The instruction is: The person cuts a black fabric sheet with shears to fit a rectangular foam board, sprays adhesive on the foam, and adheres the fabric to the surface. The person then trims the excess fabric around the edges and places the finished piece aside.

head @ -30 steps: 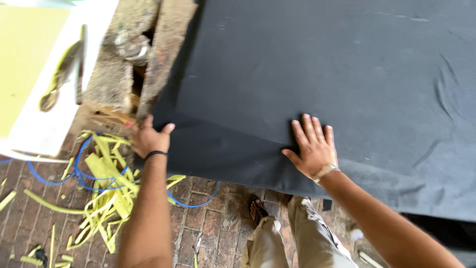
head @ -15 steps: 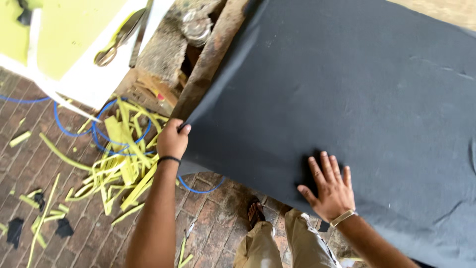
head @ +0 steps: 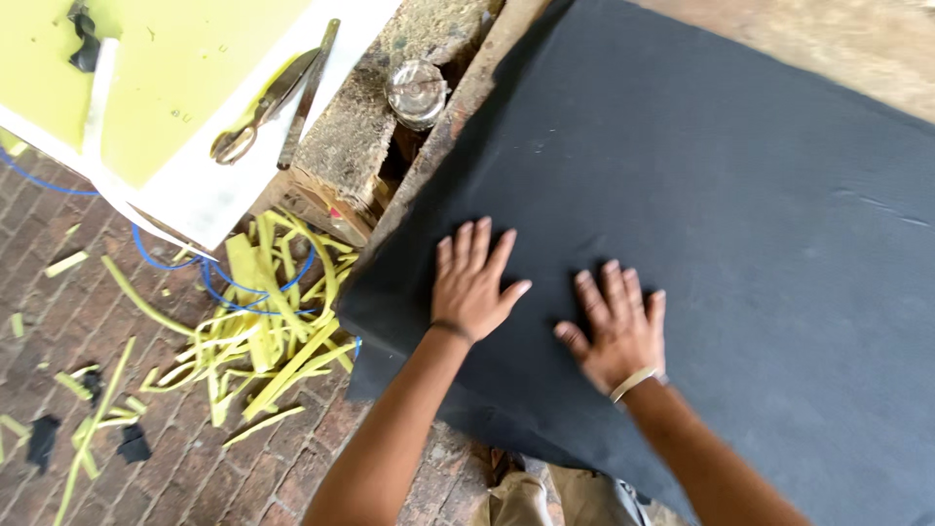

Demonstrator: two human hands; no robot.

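Both hands are laid flat, palms down and fingers spread, on a large sheet of black cloth (head: 701, 224); nothing is pinched or gripped. The left hand (head: 472, 284) is pressed near the sheet's lower left corner, its fingers pointed up and away from the body, with a thin dark band seen at the wrist. The right hand (head: 616, 326) is placed just beside it, slightly blurred, with a pale bracelet worn at the wrist. Both forearms are stretched up from the bottom edge of the view. The cloth is dull, dark and mostly smooth, with faint creases towards the right, and it is spread over a surface whose rough wooden edge (head: 458, 107) is exposed along its left side. One pair of scissors (head: 268, 102) is seen on a yellow-green board (head: 146, 88) at the upper left. One round metal object, perhaps a tin lid (head: 416, 93), is lodged beside the wood. Many yellow strips (head: 258, 336) are scattered on the brick floor (head: 58, 321), with a blue cable (head: 156, 263) looped among them.
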